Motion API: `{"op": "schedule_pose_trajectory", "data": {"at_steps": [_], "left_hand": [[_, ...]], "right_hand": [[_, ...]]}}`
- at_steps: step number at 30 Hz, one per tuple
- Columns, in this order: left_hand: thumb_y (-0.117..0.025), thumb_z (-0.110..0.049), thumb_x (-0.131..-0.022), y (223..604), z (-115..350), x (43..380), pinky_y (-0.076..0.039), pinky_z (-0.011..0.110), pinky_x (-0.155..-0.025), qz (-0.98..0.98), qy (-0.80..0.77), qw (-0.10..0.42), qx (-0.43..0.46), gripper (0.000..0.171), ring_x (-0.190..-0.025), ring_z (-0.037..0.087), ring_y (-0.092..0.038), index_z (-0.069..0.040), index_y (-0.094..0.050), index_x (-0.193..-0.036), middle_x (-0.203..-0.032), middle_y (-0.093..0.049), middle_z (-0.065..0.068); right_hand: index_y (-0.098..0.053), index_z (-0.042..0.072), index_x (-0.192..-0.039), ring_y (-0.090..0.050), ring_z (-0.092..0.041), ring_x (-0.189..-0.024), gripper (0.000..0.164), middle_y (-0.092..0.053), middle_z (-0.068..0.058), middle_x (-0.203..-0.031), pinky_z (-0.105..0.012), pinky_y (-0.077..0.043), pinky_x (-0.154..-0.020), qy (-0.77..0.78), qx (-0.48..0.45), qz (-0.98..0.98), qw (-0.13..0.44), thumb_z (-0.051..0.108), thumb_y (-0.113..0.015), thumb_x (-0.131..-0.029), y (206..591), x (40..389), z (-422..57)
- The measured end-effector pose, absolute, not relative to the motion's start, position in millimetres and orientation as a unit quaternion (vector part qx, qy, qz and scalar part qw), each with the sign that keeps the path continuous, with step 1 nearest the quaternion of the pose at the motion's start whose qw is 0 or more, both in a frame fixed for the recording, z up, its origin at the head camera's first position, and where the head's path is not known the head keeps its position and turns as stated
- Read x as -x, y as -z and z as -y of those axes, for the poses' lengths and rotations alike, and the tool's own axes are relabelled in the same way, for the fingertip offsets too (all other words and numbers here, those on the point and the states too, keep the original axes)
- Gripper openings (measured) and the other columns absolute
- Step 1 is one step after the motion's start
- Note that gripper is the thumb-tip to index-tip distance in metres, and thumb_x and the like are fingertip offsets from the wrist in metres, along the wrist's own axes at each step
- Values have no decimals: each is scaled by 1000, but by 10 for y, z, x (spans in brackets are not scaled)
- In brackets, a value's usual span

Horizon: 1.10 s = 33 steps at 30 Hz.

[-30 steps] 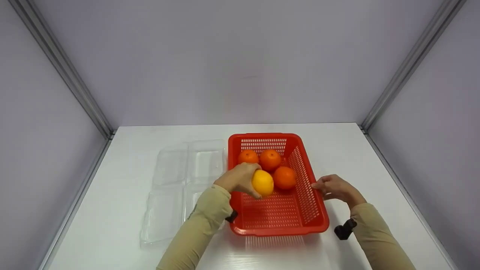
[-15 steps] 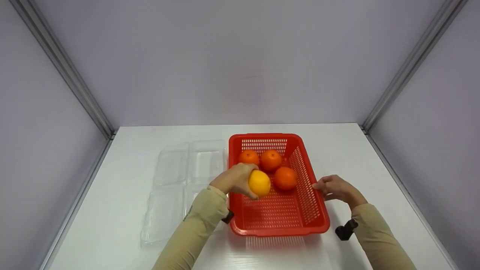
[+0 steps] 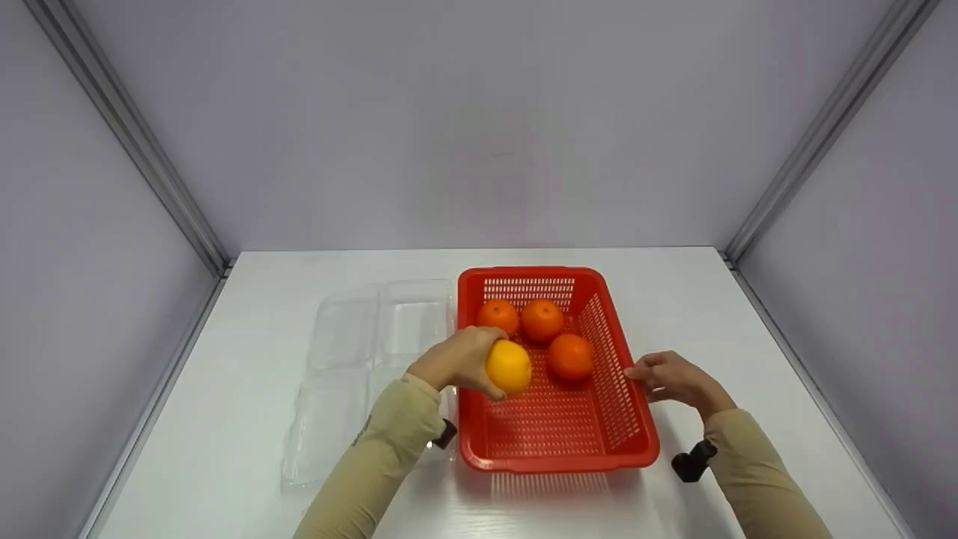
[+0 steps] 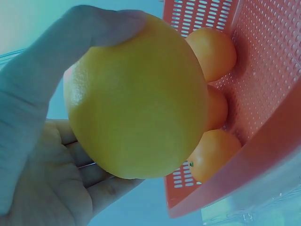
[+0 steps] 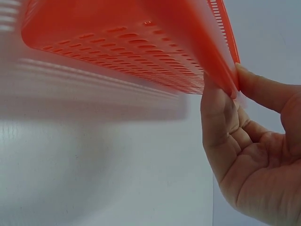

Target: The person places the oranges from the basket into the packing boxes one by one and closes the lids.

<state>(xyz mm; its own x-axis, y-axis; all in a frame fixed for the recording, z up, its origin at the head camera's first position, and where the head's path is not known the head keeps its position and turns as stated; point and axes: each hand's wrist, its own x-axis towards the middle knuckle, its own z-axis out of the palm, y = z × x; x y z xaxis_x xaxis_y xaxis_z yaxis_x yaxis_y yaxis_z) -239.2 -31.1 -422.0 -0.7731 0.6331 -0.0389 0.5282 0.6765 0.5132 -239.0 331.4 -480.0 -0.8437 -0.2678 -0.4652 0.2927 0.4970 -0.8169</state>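
The perforated red basket [image 3: 557, 466] is smooth, glossy plastic, and the divided tray [image 3: 329, 427] thin, clear, shiny plastic. The yellow citrus fruit [image 3: 509, 367] has finely dimpled skin with a soft sheen. The tabletop [image 3: 187, 389] looks smooth and faintly glossy, the sleeves [image 3: 367, 464] matt cloth, the corner rails [image 3: 125, 135] dull metal.

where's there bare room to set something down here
Bare white table shows left of the clear plastic tray and right of the red basket, beyond the right hand. Inside the basket, the near floor is free, in front of the three oranges. Crowded: the basket's far half and left rim, where the left hand holds a yellow citrus fruit.
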Motion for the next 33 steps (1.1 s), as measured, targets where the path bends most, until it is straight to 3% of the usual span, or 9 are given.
{"op": "schedule_pose_trajectory", "data": {"at_steps": [33], "left_hand": [[-86,-26,-61,4288,646,2342,-51,45,-97,-907,-281,108,-295,77,-106,33,-61,2,-54,-125,-119,-64,19]], "right_hand": [[-62,3,-97,-60,-8,-73,23,-63,6,-80,-27,-57,-73,502,-3,-820,275,25,-59,-94,4798,2388,-3299]]}}
